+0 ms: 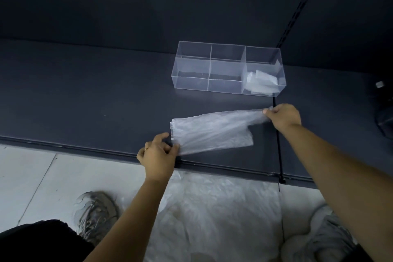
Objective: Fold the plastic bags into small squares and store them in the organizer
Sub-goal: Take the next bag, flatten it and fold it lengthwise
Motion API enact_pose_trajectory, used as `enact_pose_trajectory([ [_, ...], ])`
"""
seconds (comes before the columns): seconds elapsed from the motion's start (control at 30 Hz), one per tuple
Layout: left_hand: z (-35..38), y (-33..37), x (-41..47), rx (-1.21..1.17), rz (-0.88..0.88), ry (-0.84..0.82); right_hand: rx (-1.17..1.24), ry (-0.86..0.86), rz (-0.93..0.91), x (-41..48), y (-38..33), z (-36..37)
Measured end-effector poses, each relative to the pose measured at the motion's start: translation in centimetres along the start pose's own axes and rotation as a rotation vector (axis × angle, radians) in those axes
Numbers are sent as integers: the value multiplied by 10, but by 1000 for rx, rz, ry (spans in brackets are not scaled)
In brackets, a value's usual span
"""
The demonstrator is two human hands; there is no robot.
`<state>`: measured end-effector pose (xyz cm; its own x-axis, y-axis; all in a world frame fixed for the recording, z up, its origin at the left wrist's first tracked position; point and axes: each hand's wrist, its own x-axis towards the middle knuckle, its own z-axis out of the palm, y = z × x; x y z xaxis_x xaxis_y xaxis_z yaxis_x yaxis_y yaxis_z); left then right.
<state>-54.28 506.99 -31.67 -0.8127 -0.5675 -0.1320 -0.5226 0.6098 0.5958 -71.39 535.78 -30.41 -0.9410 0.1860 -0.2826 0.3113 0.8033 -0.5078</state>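
Plastic bag (214,132), thin and translucent, is held stretched between the two hands over a dark shelf surface (85,95). Its wide, crumpled end lies by the left hand and its narrow, gathered end is at the right hand. The left hand (158,155) is clamped on the bag's near corner, which is pinched between thumb and curled fingers, and a ring (146,149) is seen on one finger. The right hand (284,117) is closed on the gathered end, which is pinched at the fingertips. The hands are kept well apart, the right one farther from the body than the left. Whether the bag rests fully on the shelf cannot be told. Beyond both hands, slightly nearer the right one, a clear organizer (191,74) stands on the shelf and is divided into compartments. Folded bags (261,83) are seen in its end compartment, the one on the right hand's side, while the other compartments appear bare. Below the forearms, on a pale tiled floor (27,172), a loose pile of plastic bags (212,208) is spread between two grey shoes, one (95,212) under the left arm and one (327,232) under the right. A dark object (385,117), too dim to be identified, is seen on the shelf to the right of the right hand.
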Motion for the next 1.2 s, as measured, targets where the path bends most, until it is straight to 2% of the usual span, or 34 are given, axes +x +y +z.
enact_pose_trajectory([
  [0.2,-6,1,-11,88,29,120,48,46,30,-10,-6,-2],
  [0.27,-6,13,-10,47,136,260,-19,238,-30,-27,-20,3],
  [0.33,-1,31,-4,6,303,317,-92,425,-247,-50,-42,17],
  [0.37,4,41,-1,-2,376,271,-74,424,-383,-64,-53,28],
  [0.4,10,50,2,9,426,183,-17,350,-518,-78,-64,42],
  [0.47,22,59,4,97,474,-20,138,70,-671,-103,-78,70],
  [0.53,35,52,5,182,469,-132,203,-146,-638,-119,-83,90],
  [0.6,46,36,1,359,437,-178,186,-207,-582,-123,-79,103],
  [0.67,51,22,-6,525,435,-155,97,-181,-636,-120,-69,111],
  [0.77,51,14,-12,532,414,-117,-282,-85,-776,-105,-46,116],
  [0.87,45,10,-13,545,380,-140,-494,-77,-702,-80,-20,104],
  [1.1,26,1,-8,627,326,-203,-596,24,-417,-24,26,41],
  [1.17,21,3,-8,584,356,-184,-514,127,-458,-32,24,30],
  [1.2,19,5,-8,546,412,-153,-421,146,-536,-41,21,26],
])
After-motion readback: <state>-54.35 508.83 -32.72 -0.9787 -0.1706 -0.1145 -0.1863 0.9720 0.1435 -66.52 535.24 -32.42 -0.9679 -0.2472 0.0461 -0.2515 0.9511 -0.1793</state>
